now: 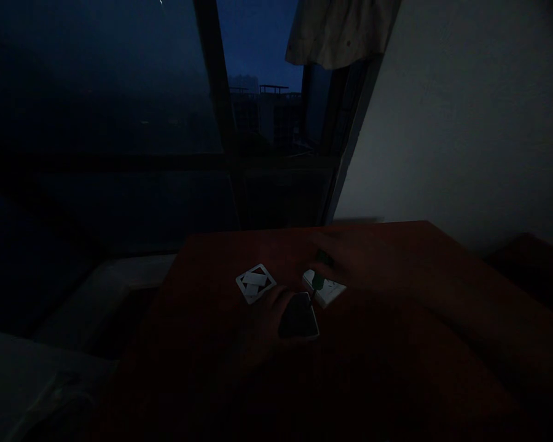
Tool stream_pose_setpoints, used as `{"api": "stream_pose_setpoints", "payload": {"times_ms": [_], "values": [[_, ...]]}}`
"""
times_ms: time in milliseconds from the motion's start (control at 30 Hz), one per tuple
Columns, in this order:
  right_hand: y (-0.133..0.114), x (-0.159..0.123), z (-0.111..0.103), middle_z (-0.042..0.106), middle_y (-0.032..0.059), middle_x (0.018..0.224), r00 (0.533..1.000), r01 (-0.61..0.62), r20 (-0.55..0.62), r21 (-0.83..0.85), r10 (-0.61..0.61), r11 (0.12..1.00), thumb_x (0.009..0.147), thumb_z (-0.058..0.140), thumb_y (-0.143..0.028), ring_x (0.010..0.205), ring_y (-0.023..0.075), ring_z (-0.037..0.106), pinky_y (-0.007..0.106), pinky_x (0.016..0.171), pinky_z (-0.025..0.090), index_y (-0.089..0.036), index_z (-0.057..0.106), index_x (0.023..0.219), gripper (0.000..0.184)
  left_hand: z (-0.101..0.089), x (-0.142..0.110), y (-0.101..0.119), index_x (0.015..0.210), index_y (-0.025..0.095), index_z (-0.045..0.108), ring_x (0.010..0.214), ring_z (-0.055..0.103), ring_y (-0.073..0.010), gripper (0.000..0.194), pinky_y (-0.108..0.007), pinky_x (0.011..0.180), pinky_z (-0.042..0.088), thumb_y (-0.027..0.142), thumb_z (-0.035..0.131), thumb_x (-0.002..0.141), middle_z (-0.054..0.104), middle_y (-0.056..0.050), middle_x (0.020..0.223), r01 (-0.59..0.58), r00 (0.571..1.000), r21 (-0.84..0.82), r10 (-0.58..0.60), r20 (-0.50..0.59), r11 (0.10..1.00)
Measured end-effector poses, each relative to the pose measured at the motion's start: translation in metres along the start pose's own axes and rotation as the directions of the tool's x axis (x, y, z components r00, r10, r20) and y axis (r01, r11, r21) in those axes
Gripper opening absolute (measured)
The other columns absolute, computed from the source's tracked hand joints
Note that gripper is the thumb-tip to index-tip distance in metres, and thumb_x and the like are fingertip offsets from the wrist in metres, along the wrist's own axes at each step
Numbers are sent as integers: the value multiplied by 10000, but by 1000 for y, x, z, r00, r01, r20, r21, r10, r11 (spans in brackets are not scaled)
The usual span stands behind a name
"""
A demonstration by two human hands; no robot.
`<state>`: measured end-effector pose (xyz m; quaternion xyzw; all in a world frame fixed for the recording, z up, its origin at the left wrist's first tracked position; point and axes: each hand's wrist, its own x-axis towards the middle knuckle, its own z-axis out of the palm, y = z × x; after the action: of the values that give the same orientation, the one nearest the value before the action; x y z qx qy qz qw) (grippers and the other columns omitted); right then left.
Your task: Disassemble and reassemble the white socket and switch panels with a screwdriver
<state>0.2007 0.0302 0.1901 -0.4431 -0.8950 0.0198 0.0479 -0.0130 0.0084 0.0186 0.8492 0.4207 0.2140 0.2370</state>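
Low light covers the scene. My left hand (268, 322) is closed around a squarish object (298, 318) with a dark face and a pale rim. In my right hand (356, 261) is a screwdriver (319, 279) with a green handle, its shaft slanting down to the upper right corner of that object. Whether the tip sits in a screw is too dark to see. Partly behind the screwdriver lies a white block-like piece (332, 293). To the left, a white square frame (242, 284) rests on the table with small flat white pieces (255, 279) across it.
Everything stands on a reddish-brown table (188, 319). A large window (120, 202) with dark bars rises behind it, and a cloth curtain (338, 34) hangs at its top. The pale wall (461, 123) borders the right side.
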Motion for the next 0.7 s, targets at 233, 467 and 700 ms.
{"api": "stream_pose_setpoints", "payload": {"times_ms": [233,467,700], "values": [[10,1,1,695,116,1055,1000,-15,-12,57,16,998,856,552,-366,904,242,661,321,714,481,-174,552,1211,403,9,2,-8,1339,239,434,1226,447,-327,836,-490,1031,375,622,721,653,444,-121,1367,61,998,19,-61,-13,998],[16,3,7,672,91,1075,997,57,-64,116,-50,992,855,562,-289,935,215,636,304,756,464,-192,506,1219,381,14,3,-9,1326,249,455,1244,438,-313,773,-476,1049,367,573,731,681,451,-104,1372,59,995,41,-56,-82,997],[8,7,10,689,127,928,991,-117,-71,22,118,993,912,453,-454,798,234,651,302,642,442,-135,526,1115,385,13,4,-4,1315,241,446,1214,461,-305,740,-457,1027,391,530,736,699,474,-100,1337,76,994,63,-70,-90,995]]}}
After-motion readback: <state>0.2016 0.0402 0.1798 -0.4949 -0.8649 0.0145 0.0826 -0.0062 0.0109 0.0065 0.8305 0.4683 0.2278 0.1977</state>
